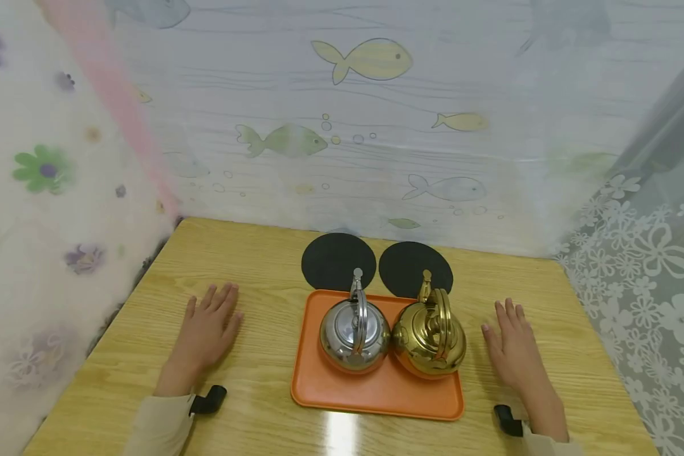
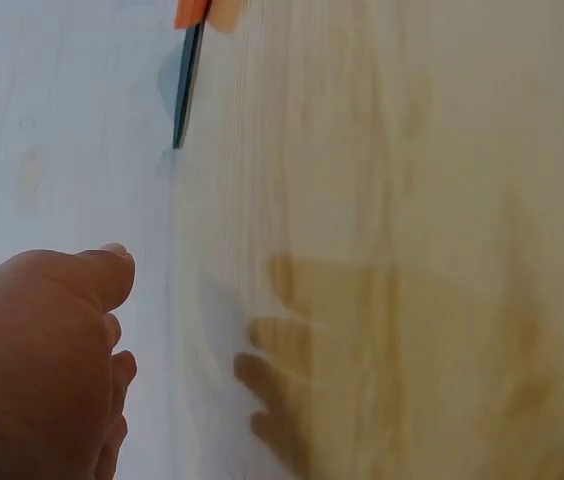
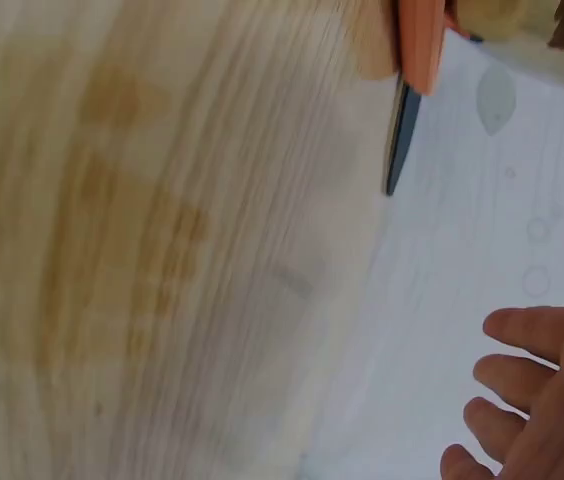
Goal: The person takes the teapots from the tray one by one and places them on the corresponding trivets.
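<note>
Two small round kettles stand side by side on an orange tray (image 1: 370, 396). The silver kettle (image 1: 342, 345) is on the left, its handle upright and its spout pointing to the back. Beside it, the gold kettle (image 1: 418, 345) has its spout turned the same way. My left hand (image 1: 208, 329) is left of the tray with its fingers spread and nothing in it. To the right of the tray is my right hand (image 1: 515, 348), also with extended fingers and holding nothing. In the right wrist view the tray's edge (image 3: 420, 45) shows at the top.
Behind the tray lie a black round mat (image 1: 339, 259) and a second black mat (image 1: 416, 263), side by side. All stand on a wooden table (image 1: 256, 380). A fish-print curtain (image 1: 365, 158) hangs along the back edge, with a flower-print curtain (image 1: 45, 215) at the left.
</note>
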A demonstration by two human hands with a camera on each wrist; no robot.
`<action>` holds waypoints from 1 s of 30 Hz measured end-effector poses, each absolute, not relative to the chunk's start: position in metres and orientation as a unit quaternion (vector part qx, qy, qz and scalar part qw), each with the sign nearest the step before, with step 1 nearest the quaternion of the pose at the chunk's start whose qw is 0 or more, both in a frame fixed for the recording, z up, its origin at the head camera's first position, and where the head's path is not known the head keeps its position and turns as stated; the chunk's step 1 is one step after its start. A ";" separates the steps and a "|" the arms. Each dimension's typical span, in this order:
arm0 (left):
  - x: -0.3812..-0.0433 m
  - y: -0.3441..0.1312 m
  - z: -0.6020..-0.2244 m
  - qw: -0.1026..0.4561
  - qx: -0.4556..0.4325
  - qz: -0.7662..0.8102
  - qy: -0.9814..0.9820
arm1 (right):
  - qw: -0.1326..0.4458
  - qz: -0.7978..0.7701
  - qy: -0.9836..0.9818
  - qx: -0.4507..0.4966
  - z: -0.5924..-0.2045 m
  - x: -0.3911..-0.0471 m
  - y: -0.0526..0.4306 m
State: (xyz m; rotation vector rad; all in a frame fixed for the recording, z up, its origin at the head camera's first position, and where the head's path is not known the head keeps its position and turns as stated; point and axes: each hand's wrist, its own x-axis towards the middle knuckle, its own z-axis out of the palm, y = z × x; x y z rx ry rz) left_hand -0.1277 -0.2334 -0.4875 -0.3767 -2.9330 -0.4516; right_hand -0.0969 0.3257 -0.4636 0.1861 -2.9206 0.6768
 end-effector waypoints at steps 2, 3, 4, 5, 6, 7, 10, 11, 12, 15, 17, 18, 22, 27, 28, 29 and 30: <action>-0.126 -0.230 -0.487 0.072 -0.130 -0.149 -0.978 | 0.081 0.241 -0.965 0.061 -0.462 -0.094 0.321; -0.126 -0.229 -0.487 0.070 -0.134 -0.149 -0.977 | 0.089 0.249 -0.963 0.060 -0.461 -0.092 0.318; -0.125 -0.227 -0.487 0.068 -0.138 -0.150 -0.977 | 0.098 0.261 -0.959 0.058 -0.460 -0.091 0.316; -0.124 -0.226 -0.486 0.068 -0.142 -0.152 -0.976 | 0.108 0.275 -0.954 0.056 -0.460 -0.090 0.313; -0.124 -0.224 -0.486 0.067 -0.144 -0.154 -0.975 | 0.122 0.289 -0.948 0.054 -0.459 -0.089 0.309; -0.124 -0.222 -0.485 0.066 -0.148 -0.158 -0.974 | 0.136 0.305 -0.941 0.053 -0.459 -0.088 0.306; -0.123 -0.216 -0.484 0.065 -0.158 -0.171 -0.970 | 0.189 0.347 -0.917 0.059 -0.456 -0.087 0.293; -0.124 -0.214 -0.484 0.064 -0.161 -0.174 -0.969 | 0.206 0.356 -0.909 0.061 -0.454 -0.086 0.289; -0.124 -0.212 -0.483 0.061 -0.166 -0.176 -0.968 | 0.226 0.364 -0.901 0.067 -0.453 -0.086 0.285; -0.125 -0.204 -0.484 0.062 -0.185 -0.183 -0.964 | 0.267 0.382 -0.881 0.086 -0.446 -0.085 0.273; -0.125 -0.198 -0.483 0.066 -0.203 -0.187 -0.959 | 0.285 0.391 -0.870 0.098 -0.443 -0.084 0.267; -0.125 -0.195 -0.483 0.069 -0.212 -0.189 -0.956 | 0.290 0.396 -0.865 0.103 -0.441 -0.084 0.264; -0.123 -0.182 -0.483 0.073 -0.244 -0.198 -0.946 | 0.289 0.422 -0.853 0.105 -0.434 -0.082 0.253; -0.117 -0.168 -0.486 0.054 -0.273 -0.209 -0.937 | 0.248 0.469 -0.842 0.102 -0.427 -0.079 0.243; -0.116 -0.165 -0.487 0.052 -0.281 -0.210 -0.935 | 0.240 0.475 -0.840 0.103 -0.426 -0.079 0.241; -0.115 -0.163 -0.487 0.050 -0.286 -0.212 -0.933 | 0.233 0.481 -0.839 0.103 -0.425 -0.079 0.240; -0.114 -0.160 -0.487 0.050 -0.290 -0.211 -0.932 | 0.224 0.491 -0.836 0.102 -0.424 -0.079 0.239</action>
